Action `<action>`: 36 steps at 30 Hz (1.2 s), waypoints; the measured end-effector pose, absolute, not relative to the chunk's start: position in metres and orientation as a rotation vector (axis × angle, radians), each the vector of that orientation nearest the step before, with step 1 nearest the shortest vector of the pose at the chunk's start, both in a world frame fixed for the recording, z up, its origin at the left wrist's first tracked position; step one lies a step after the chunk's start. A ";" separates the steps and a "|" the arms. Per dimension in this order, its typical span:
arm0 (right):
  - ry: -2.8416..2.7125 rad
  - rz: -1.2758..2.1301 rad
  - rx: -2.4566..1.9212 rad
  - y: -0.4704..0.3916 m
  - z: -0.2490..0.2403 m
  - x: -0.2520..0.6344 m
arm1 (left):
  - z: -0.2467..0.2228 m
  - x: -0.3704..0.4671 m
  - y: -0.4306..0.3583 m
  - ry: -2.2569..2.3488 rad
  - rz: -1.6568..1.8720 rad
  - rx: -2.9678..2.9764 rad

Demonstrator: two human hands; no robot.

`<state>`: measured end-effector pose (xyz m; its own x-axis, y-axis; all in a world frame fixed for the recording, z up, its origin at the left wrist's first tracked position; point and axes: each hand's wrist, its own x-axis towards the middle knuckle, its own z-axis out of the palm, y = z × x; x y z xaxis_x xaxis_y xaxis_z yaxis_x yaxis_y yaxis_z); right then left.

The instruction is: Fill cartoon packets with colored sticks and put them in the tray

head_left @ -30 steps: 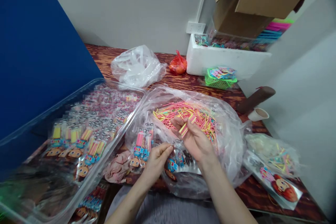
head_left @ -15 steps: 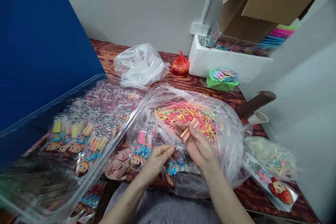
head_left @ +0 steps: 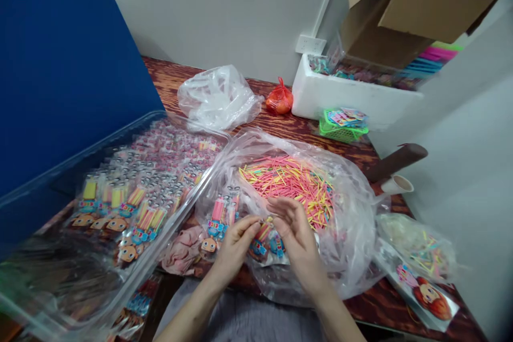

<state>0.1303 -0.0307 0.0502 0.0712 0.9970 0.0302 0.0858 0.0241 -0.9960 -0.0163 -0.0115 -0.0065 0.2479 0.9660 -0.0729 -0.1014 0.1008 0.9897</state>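
My left hand (head_left: 241,236) is closed in a pinch on the top edge of a small clear plastic packet (head_left: 259,248) with a cartoon face on it. A bundle of pink and yellow sticks (head_left: 264,231) stands in the packet's mouth, between my hands. My right hand (head_left: 294,227) is beside it, fingers stretched and apart, the thumb tip close by the sticks' upper ends. Behind it, loose coloured sticks (head_left: 286,179) fill a large clear plastic bag (head_left: 352,235). Filled packets (head_left: 220,219) lie left of my left hand.
A clear plastic tub (head_left: 196,192) of filled packets stands at the left. A pink cloth (head_left: 183,250) lies beside it. Behind are a crumpled bag (head_left: 220,99), a red bag (head_left: 279,99), a green basket (head_left: 342,132) and a white foam box (head_left: 352,93). A paper cup (head_left: 396,185) stands right.
My right hand has come down and left, bringing the bundle of sticks from its fingers to the packet's mouth. My left hand still pinches the packet. The view has shifted slightly.
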 end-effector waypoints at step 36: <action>-2.688 -0.161 -1.686 0.037 -0.025 0.221 | -0.056 -0.079 0.020 1.861 1.259 1.889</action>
<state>0.2207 0.0375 -0.0253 -0.4363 0.8995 0.0236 0.8959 0.4318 0.1045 -0.0785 0.0205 -0.0565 -0.1592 0.8951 0.4165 0.7194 -0.1837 0.6699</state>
